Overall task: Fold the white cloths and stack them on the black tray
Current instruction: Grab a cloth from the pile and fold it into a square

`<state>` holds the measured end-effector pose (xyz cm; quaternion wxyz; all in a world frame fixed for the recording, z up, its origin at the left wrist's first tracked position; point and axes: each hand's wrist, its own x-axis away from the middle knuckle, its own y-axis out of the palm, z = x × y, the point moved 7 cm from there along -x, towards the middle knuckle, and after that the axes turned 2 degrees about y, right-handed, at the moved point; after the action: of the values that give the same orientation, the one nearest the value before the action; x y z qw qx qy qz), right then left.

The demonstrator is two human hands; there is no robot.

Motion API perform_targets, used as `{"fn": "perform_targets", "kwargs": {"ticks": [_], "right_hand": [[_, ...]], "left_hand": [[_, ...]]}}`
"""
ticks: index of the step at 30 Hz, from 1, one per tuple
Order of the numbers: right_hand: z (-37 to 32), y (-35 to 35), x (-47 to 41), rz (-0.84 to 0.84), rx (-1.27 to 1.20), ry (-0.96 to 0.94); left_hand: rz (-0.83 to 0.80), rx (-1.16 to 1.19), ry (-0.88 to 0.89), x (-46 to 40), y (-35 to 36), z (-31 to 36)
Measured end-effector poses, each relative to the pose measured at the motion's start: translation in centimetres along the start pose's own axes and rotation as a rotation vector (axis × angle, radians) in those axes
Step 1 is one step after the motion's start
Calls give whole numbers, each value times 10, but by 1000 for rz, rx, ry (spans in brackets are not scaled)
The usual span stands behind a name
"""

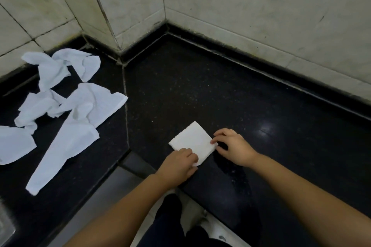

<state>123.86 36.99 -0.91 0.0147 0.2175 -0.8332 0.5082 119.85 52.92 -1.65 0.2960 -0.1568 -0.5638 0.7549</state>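
A small folded white cloth (pixel 192 141) lies flat on the black stone counter (pixel 200 90) near its front edge. My left hand (pixel 178 163) pinches the cloth's near corner between thumb and fingers. My right hand (pixel 233 146) pinches its right corner with curled fingers. Several crumpled, unfolded white cloths (pixel 66 106) lie in a loose pile on the counter to the left. No black tray is in view.
Pale tiled walls (pixel 261 6) meet in a corner behind the counter, with a jutting wall edge at the back left. The counter's front edge drops to a light floor, where dark trousers and white shoes (pixel 208 224) show. A metallic object sits at the bottom left corner.
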Motion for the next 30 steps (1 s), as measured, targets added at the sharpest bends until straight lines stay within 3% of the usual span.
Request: {"fn": "perform_targets", "kwargs": {"ticks": [4, 7, 10, 13, 22, 26, 30], "right_hand": [[15, -20, 10, 195, -266, 350], [19, 0, 26, 79, -347, 657], [1, 23, 36, 80, -368, 782], [-17, 34, 36, 169, -347, 890], [-47, 44, 22, 244, -205, 1087], [-52, 52, 22, 352, -317, 1135], [-44, 52, 45, 625, -785, 1130]], "left_hand": [[82, 123, -83, -15, -26, -23], [155, 153, -290, -39, -46, -63], [-13, 210, -440, -60, -39, -87], [-185, 106, -383, -69, -26, -85], [-222, 33, -283, -63, -26, -89], [-166, 339, -256, -58, -28, -87], [-186, 792, -292, -61, -34, -78]]}}
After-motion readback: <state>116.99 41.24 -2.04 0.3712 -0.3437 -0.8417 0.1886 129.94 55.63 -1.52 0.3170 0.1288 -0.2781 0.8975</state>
